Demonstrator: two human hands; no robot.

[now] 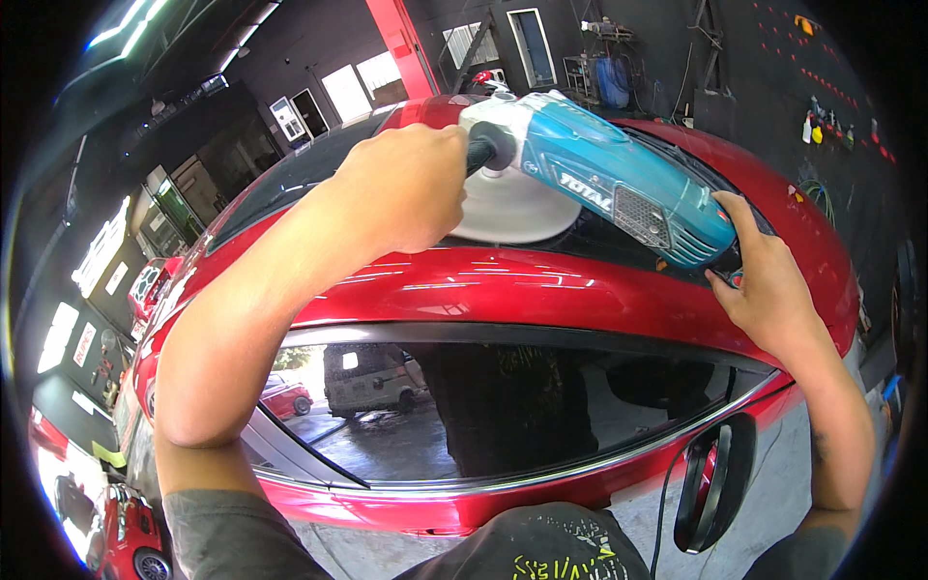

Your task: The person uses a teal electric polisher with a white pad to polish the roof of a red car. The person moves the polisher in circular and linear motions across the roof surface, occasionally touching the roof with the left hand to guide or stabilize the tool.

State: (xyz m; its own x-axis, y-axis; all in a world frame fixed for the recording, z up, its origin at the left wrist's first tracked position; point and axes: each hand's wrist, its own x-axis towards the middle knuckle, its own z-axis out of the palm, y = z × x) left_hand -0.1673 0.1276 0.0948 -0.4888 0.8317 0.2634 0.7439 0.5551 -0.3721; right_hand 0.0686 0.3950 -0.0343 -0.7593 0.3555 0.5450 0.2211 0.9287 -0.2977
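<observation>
A blue car polisher (604, 164) with a pale grey head lies slantwise across the roof area of a red car (435, 282). My left hand (411, 186) is closed in a fist round its black side handle (491, 147). At the machine's rear end, my right hand (768, 280) grips with fingers over the top and thumb below. Under the head, the round whitish pad (517, 211) looks smeared, as if spinning. It overlaps the dark glass and the red edge of the car; exactly where it touches is hidden.
Nearest my body is the car's dark side window (474, 411), full of reflections. A side mirror (715, 483) sticks out at lower right, with a thin black cord (663, 512) hanging beside it. A red post (398, 43) and a blue barrel (613, 82) stand farther back.
</observation>
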